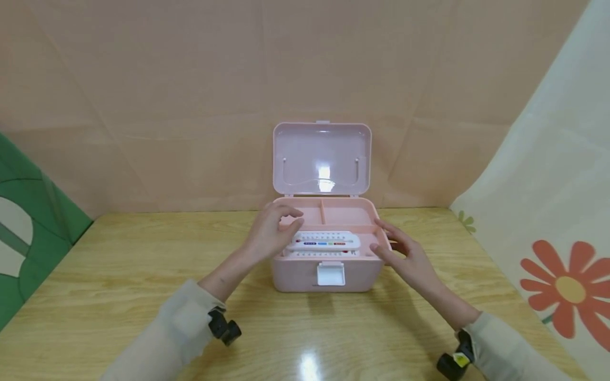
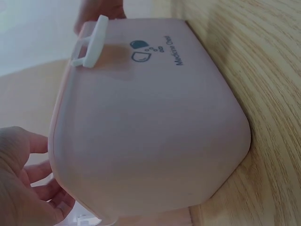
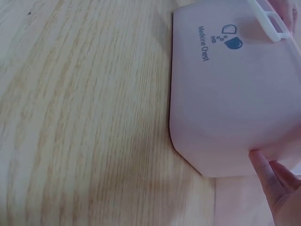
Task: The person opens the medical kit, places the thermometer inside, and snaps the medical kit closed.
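Observation:
A pink medicine chest (image 1: 329,275) stands on the table with its lid (image 1: 322,153) raised. Its tray (image 1: 352,211) is divided into compartments. Two white thermometers (image 1: 329,242) with printed scales lie in the front compartment, one partly covering the other. My left hand (image 1: 269,233) is over the tray's left side, thumb and forefinger apart with nothing seen between them. In the left wrist view, the fingers (image 2: 42,181) are bent beside the rim. At the right rim, my right hand (image 1: 407,254) holds the chest, thumb over the tray and fingers (image 3: 265,172) against the side wall.
A white latch (image 1: 331,274) hangs on the chest's front, above a "Medicine Chest" print (image 3: 204,44). Behind the wooden table (image 1: 143,254) is a beige backdrop (image 1: 190,106). A green patterned cloth (image 1: 28,185) hangs at left, a white flowered one (image 1: 548,185) at right.

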Demonstrator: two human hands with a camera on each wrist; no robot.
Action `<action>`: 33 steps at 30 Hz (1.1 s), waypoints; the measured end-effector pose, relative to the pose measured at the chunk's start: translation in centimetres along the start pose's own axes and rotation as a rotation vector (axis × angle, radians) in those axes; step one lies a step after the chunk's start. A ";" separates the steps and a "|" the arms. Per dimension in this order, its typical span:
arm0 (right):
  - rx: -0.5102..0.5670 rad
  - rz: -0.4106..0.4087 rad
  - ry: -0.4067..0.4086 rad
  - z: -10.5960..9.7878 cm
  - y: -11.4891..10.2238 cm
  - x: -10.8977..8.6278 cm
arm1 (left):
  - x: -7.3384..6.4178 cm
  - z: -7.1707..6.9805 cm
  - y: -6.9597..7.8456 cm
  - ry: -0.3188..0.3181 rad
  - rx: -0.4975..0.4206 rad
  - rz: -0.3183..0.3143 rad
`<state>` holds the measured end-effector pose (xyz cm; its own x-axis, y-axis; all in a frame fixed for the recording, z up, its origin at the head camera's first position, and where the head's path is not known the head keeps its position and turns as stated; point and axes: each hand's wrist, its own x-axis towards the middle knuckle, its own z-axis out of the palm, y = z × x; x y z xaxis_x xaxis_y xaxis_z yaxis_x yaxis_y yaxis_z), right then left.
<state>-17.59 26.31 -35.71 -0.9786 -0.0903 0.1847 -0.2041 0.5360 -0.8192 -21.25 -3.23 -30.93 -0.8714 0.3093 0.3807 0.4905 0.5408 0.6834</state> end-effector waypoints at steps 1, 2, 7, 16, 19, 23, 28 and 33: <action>-0.004 -0.003 -0.003 -0.1 -0.1 0.0 | 0.0 0.0 -0.1 -0.001 0.001 -0.014; -0.009 -0.008 -0.003 -0.1 -0.2 0.0 | 0.1 -0.1 -0.1 -0.003 -0.002 -0.027; -0.088 -0.023 -0.021 -0.7 -0.6 0.2 | 0.4 -0.1 -0.1 0.013 0.003 -0.043; -0.085 -0.010 0.010 -1.4 -1.4 1.0 | 1.4 0.3 -0.8 0.124 -0.025 -0.006; -0.038 -0.026 0.069 -1.2 -1.4 1.5 | 1.7 0.2 -1.1 0.153 -0.028 -0.002; -0.010 -0.034 0.138 -1.1 -1.4 2.2 | 1.9 0.1 -1.1 0.162 -0.030 -0.043; -0.070 -0.017 0.150 -1.2 -1.7 3.3 | 2.2 -0.1 -1.4 0.208 -0.107 -0.109; -0.064 -0.067 0.201 -1.3 -1.8 4.9 | 2.9 -0.2 -1.9 0.249 -0.170 -0.160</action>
<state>-22.00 26.05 -32.64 -0.9370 0.0381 0.3472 -0.2602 0.5868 -0.7668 -24.70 -3.49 -31.04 -0.9222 0.0190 0.3862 0.3575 0.4221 0.8331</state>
